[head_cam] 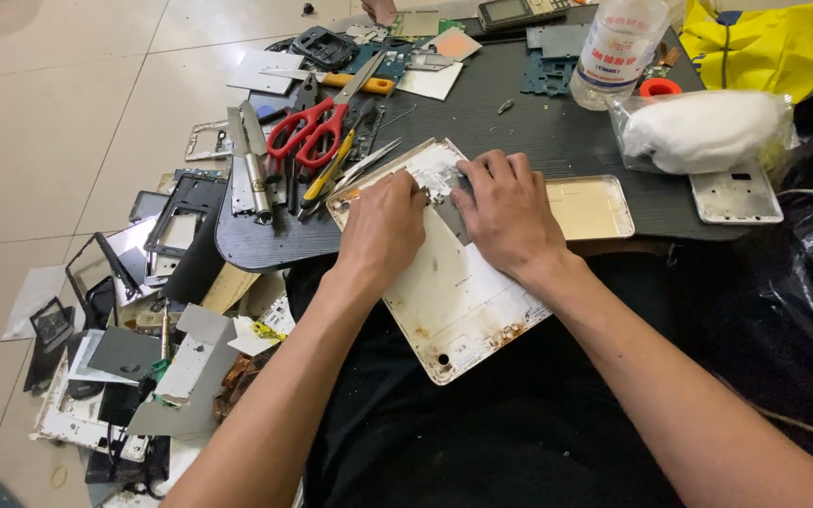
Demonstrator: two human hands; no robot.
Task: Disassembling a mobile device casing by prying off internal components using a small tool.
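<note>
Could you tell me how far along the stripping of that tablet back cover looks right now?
Done: the tablet back cover lies open, inside up, mostly bare. In hand: the left hand and right hand press on a grey piece near its top end. Left: that piece and brownish residue along the lower edge.

The flat panel under both hands is off-white, with rusty brown speckles along its lower edge and one black hole near the corner. The small case beside it is pale gold. The table is black with a fine grain pattern. The scissors have red handles; the knife has a yellow-orange one. The bottle is white (its label printed in red). The circuit boards are blue-green. The floor tiles are beige. The cloth is yellow with blue trim.
</note>
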